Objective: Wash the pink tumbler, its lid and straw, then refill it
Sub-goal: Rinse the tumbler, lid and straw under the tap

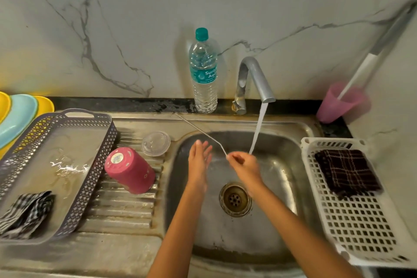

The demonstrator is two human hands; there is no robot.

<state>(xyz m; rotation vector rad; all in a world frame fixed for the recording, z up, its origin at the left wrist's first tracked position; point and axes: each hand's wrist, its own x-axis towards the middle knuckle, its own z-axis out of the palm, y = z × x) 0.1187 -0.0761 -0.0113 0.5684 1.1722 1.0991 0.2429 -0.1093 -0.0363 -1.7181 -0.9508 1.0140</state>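
Note:
The pink tumbler (129, 170) stands upside down on the ribbed drainboard, left of the basin. Its clear domed lid (156, 143) lies just behind it. My right hand (244, 166) pinches the near end of a thin, pale, straw-like rod (200, 132) over the sink basin (282, 165). The rod slants up and left to the sink's back rim; I cannot tell whether it is the straw or a thin brush. My left hand (199, 160) is beside it, fingers straight, holding nothing. A water stream (257, 133) falls from the tap (252, 79) just right of my right hand.
A full water bottle (204, 70) stands on the back ledge left of the tap. A grey tray (90, 187) with a checked cloth sits at the left, coloured plates (18, 115) behind it. At the right are a white basket (361, 232) with a dark cloth and a pink cup (338, 106).

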